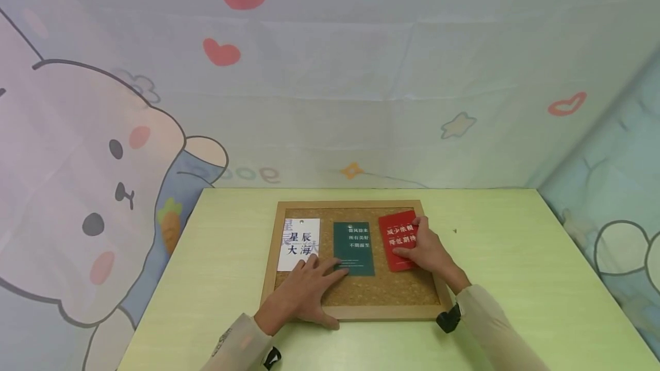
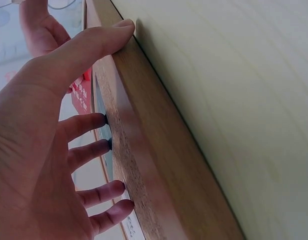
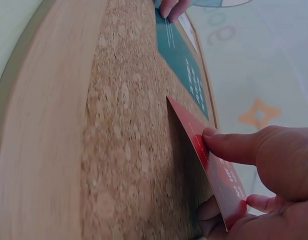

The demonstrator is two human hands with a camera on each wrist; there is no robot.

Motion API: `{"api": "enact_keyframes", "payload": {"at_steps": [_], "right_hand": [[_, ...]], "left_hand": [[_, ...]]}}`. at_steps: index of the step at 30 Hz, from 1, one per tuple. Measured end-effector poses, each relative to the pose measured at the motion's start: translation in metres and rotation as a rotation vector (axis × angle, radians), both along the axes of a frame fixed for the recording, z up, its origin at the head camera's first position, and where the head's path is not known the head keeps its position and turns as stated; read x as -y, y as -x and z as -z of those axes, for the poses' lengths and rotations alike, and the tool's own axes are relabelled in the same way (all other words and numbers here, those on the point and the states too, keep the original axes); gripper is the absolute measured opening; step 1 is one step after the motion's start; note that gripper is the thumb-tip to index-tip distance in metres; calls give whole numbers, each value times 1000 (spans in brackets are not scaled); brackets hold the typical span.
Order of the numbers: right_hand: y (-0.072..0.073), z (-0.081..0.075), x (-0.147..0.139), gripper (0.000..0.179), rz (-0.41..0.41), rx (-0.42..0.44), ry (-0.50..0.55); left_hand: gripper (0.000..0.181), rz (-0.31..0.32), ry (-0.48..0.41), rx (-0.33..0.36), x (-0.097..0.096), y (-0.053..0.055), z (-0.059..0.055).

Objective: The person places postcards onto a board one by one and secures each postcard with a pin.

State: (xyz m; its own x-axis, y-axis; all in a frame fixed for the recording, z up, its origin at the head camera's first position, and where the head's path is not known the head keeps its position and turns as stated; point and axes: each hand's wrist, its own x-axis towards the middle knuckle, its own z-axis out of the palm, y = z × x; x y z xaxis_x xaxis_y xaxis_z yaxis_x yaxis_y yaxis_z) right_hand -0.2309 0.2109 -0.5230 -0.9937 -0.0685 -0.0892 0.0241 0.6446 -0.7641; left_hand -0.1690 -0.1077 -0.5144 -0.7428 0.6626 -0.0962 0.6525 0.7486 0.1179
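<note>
A wood-framed corkboard (image 1: 381, 291) lies on the table, bearing a white card (image 1: 300, 233) and a dark green card (image 1: 353, 251), both printed with characters. My right hand (image 1: 429, 249) holds a red card (image 1: 396, 228) at the board's right side. In the right wrist view, the thumb lies on the printed face of the red card (image 3: 200, 142) and fingers are behind it; its edge tilts up off the cork. My left hand (image 1: 306, 292) rests with spread fingers, the fingertips at the lower parts of the white and green cards. Its thumb (image 2: 116, 34) touches the wooden frame.
The pale yellow-green table (image 1: 505, 256) extends to both sides of the board, with a small dark spot (image 1: 455, 231) to its right. A cartoon-printed cloth (image 1: 330, 85) hangs behind the table's far edge. Small round spots show near the tops of the white and green cards.
</note>
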Motion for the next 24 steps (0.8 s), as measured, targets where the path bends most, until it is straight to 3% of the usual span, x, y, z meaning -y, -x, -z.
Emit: {"api": "enact_keyframes", "payload": {"at_steps": [13, 24], "right_hand": [[2, -2, 8, 87, -28, -16, -47], [2, -3, 10, 92, -18, 48, -235]], "left_hand": [[107, -3, 29, 11, -3, 0, -2], [108, -12, 1, 58, -13, 0, -9]]}}
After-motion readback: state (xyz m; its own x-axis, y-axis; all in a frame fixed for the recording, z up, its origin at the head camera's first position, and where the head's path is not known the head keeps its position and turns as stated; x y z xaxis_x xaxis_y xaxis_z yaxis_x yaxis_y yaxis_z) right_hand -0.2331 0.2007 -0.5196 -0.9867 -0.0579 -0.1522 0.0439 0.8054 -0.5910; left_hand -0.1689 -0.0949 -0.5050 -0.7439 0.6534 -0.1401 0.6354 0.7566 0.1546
